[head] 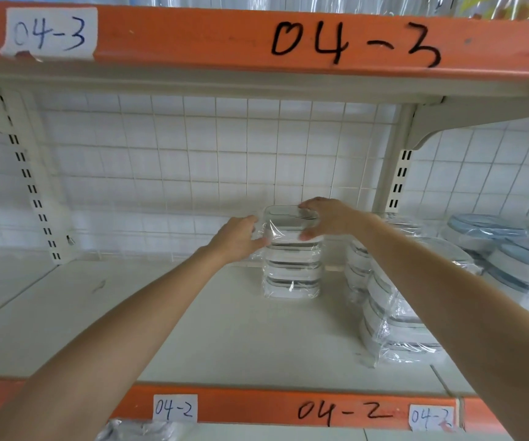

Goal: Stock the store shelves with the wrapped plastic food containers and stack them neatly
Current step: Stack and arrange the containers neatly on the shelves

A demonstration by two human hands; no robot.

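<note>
- The wrapped stack of containers (292, 265) stood upright at the back of the shelf (193, 329) marked 04-2, close to the wire grid panel (193, 160), with bare shelf all along its left.
- The left hand (237, 238) was curled against the stack's upper left side, fingertips pressing the loose film there.
- The right hand (326, 219) lay over the top container, fingers spread across the lid and thumb down on the front face (both hands gripped the same stack).
- Just beside it on the right, more wrapped stacks (393, 316) sat in a row towards the front edge, and blue-lidded containers (511, 249) filled the next bay.
- Risk, as I judged it: the stack was tall and narrow, and the film looked slack, so a push high up could have tilted it or slid the top container off line.
- A hand dragging away on the crinkled wrap could also have pulled the stack askew against its neighbours.
</note>
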